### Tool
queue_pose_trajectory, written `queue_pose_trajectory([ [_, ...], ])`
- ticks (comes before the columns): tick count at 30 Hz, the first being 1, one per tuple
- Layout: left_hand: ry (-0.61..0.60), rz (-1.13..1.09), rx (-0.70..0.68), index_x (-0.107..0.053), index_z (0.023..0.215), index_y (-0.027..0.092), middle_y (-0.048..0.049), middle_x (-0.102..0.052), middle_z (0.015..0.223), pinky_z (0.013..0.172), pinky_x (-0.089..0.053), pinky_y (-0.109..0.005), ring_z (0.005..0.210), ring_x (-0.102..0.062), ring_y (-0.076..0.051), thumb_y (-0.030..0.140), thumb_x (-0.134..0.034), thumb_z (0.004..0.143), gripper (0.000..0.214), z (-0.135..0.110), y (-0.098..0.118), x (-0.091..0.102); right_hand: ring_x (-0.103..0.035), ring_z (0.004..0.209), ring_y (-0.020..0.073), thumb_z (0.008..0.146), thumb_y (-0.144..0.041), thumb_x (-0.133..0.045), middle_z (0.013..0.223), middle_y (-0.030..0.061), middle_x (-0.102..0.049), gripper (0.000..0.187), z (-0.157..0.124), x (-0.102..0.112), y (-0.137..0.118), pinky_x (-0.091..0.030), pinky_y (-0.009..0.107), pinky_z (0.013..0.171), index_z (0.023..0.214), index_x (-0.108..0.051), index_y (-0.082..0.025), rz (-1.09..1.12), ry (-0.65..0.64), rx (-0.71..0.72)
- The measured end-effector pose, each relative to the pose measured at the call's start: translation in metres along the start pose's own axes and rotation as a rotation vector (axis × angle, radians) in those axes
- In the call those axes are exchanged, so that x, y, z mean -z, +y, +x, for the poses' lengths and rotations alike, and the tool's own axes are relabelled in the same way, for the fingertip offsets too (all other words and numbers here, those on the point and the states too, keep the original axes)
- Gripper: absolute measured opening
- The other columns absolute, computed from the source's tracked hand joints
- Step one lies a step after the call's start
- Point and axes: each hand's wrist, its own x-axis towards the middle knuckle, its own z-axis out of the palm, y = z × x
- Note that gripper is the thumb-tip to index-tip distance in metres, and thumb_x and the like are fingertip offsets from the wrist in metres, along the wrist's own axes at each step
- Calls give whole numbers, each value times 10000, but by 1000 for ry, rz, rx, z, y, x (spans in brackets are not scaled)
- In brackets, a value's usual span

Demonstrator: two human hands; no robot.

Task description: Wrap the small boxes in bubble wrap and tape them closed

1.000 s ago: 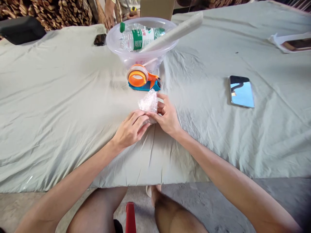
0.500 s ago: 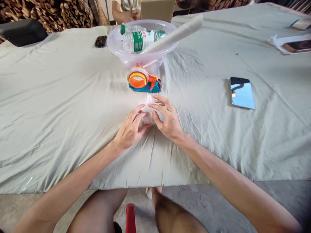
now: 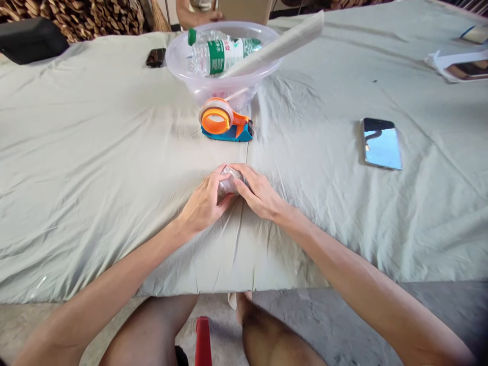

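Clear plastic bundle (image 3: 230,182): sat at the centre of the frame, between both hands.
Left hand (image 3: 204,204): gripped its left side, fingers curled round.
Right hand (image 3: 264,197): fingers closed over its right side.
Tape dispenser (image 3: 238,122): stood near, above centre.

Whitish clear wrap (image 3: 227,186), orange and blue tape dispenser (image 3: 230,127), plain grey-green cloth (image 3: 114,127), green bottle cap (image 3: 191,36)

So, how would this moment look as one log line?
left hand: holding clear plastic bundle | right hand: holding same bundle | beyond: orange-and-blue tape dispenser
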Motion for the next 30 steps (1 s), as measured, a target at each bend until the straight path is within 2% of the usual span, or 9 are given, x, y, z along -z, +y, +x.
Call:
queue_pose_trajectory([
  [4,-12,0,33,-489,1497,235,-144,-747,1471,986,-719,-406,1263,-821,-292,360,-648,1161,392,1,-1,0,-749,1225,328,1147,-542,-497,1414,184,-742,467,1,2,4,-630,512,1065,1458,-574,-202,-7,-47,14],
  [6,-19,10,48,-450,1554,228,-134,-761,1415,911,-717,-374,1173,-835,-271,363,-670,1142,487,2,-1,1,-748,1194,345,1123,-546,-528,1378,188,-747,462,2,3,7,-625,534,1048,1423,-571,-197,-21,-56,9],
  [9,-34,43,59,-387,1632,213,-160,-758,1420,885,-710,-378,1195,-826,-290,322,-761,1062,691,5,-2,5,-727,1220,375,1098,-599,-566,1330,182,-759,464,3,4,10,-589,582,1109,1353,-578,-211,-48,-54,10],
  [11,-41,64,48,-409,1629,224,-157,-760,1434,922,-704,-384,1236,-816,-300,297,-799,1024,723,7,-3,8,-726,1226,372,1094,-620,-579,1328,172,-762,476,3,5,12,-564,591,1160,1356,-575,-222,-60,-59,22],
  [16,-33,96,-68,-491,1572,249,-123,-779,1406,1005,-688,-411,1170,-826,-286,234,-773,1046,597,6,-7,11,-752,1218,348,1051,-527,-677,1355,153,-764,490,4,10,13,-606,541,1118,1426,-568,-232,-67,-79,99],
  [22,-17,71,-241,-491,1605,292,-107,-723,1473,1187,-631,-412,1411,-724,-264,109,-598,1120,530,3,-13,14,-710,1311,353,956,-432,-801,1423,154,-732,620,4,9,16,-604,548,1135,1478,-524,-246,-80,-44,264],
  [24,-17,42,-254,-495,1599,256,-133,-715,1458,1180,-640,-418,1401,-723,-271,227,-624,1154,465,6,-15,18,-695,1310,348,947,-349,-801,1428,153,-726,628,4,7,16,-605,546,1128,1492,-507,-246,-92,-24,297],
  [27,-3,-11,-251,-501,1562,199,-159,-735,1380,1079,-686,-402,1303,-761,-273,485,-651,1163,513,10,-15,23,-686,1307,334,957,-244,-751,1447,144,-725,621,4,7,14,-594,547,1143,1520,-491,-254,-109,-17,336],
  [30,26,-24,-254,-573,1461,210,-131,-768,1307,1047,-686,-372,1238,-781,-243,414,-650,1174,360,13,-13,24,-689,1333,333,934,-201,-667,1472,134,-721,661,1,11,9,-590,552,1149,1564,-472,-258,-87,-44,345],
])
